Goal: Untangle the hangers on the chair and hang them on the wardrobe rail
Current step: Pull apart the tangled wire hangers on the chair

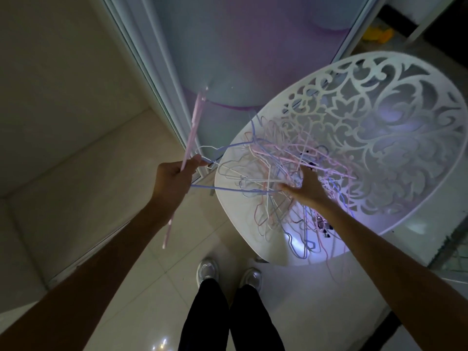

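Beige tiled floor (106, 178), white fretwork chair (379, 117), tangled hangers (278, 158) on seat

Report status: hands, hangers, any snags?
Left hand grips thin pink hangers beside the white openwork chair. Right hand in the tangled pile of pink, blue and white hangers. A blue hanger at left hand still snagged in pile.

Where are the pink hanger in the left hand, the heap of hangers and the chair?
pink hanger (193, 122), head view, on its straight bar above the fist.
heap of hangers (273, 158), head view, on the tangled middle.
chair (229, 206), head view, on the bare seat edge.
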Tool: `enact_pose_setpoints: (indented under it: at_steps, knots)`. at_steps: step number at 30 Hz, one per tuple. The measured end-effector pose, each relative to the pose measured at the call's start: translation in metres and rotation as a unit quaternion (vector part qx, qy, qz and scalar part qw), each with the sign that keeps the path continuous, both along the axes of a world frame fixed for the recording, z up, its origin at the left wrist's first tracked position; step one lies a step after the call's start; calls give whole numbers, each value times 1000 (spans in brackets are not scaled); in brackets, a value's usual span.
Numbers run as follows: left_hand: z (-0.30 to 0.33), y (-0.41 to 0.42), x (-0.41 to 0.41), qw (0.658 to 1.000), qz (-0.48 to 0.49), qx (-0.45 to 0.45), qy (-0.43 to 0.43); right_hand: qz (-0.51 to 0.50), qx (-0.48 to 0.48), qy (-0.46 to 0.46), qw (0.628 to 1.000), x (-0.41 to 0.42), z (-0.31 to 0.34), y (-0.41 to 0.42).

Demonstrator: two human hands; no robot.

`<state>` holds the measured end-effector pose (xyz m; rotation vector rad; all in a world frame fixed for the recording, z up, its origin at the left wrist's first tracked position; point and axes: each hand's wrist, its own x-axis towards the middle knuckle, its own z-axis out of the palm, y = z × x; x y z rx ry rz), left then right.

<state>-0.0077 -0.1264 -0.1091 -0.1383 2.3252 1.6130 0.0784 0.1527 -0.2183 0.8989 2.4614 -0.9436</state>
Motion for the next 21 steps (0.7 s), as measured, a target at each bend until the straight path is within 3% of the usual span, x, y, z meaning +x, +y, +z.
enact_pose_setpoints:
  at_steps: [3, 7, 13, 17, 21]
  knots:
    - [-5, 2, 8, 1000, 1, -8, -13, -2, -41, -70, 997, 29, -10, -5]
    - [-16, 4, 11, 1000, -3, -11, -16, 20, -75, -50, 996, 48, -18, 2]
    - [-38, 7, 13, 1000, -5, -23, -11, 136, -88, -103, 981, 53, -23, 20]
    - [-52, 7, 15, 999, -14, -30, -8, 190, 8, -88, 978, 55, -34, 16]
    - [-63, 5, 18, 999, -18, -46, -5, 262, 65, -130, 954, 53, -42, 21]
